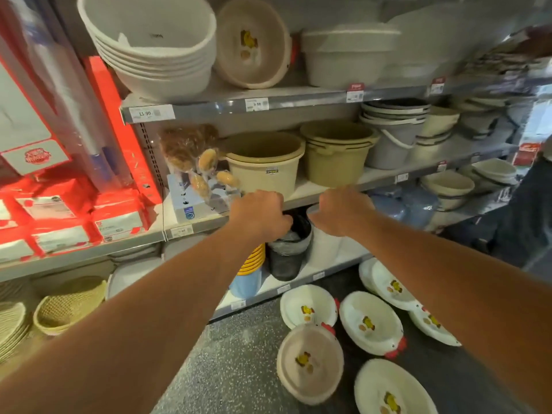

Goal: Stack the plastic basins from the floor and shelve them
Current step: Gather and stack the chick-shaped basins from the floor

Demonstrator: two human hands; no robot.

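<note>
Several chicken-print plastic basins lie loose on the speckled floor at the lower right. Among them are a beige basin point(309, 363) and white basins point(309, 306) point(370, 322) point(391, 389). Another beige chicken basin point(251, 43) stands on its side on the top shelf point(209, 107). Both my arms reach forward at mid-shelf height. My left hand point(258, 213) and my right hand point(340, 212) are curled into fists, side by side in front of a black bucket point(285, 258). Nothing shows inside either fist.
A stack of white tubs point(155, 52) sits at the top left, with beige buckets point(265, 162) on the middle shelf. Woven baskets point(65, 306) and red boxes point(44, 210) fill the left. A person's dark trousers point(528, 210) stand at the right edge.
</note>
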